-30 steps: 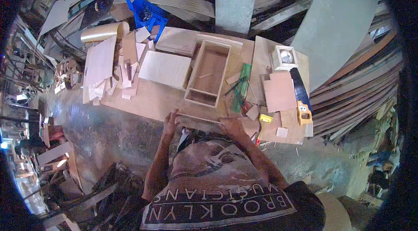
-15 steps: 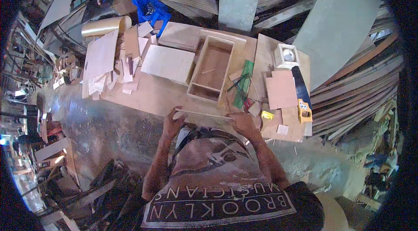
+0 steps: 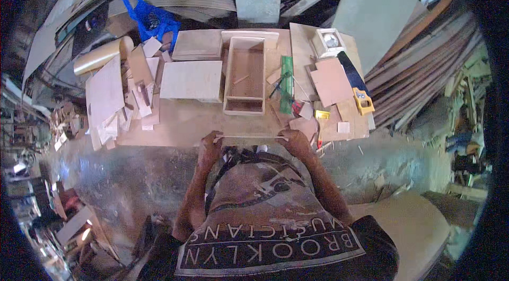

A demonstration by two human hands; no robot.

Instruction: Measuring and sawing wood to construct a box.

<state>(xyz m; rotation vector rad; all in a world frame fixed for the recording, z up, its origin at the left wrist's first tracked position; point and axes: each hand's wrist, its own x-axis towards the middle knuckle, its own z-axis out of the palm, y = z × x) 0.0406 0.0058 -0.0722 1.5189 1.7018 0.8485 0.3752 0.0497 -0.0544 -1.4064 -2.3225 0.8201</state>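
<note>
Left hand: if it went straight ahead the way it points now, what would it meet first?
Probably the bare near part of the worktable, just ahead of the left hand in the picture. Height is hard to judge, so it might pass above.

- Before you stands a wooden table [image 3: 180, 131].
- On it, ahead of you: an open wooden box [image 3: 252, 66], a pale panel [image 3: 191, 80], a green strip [image 3: 287, 85].
- At your left: piled wood offcuts [image 3: 108, 127].
</note>
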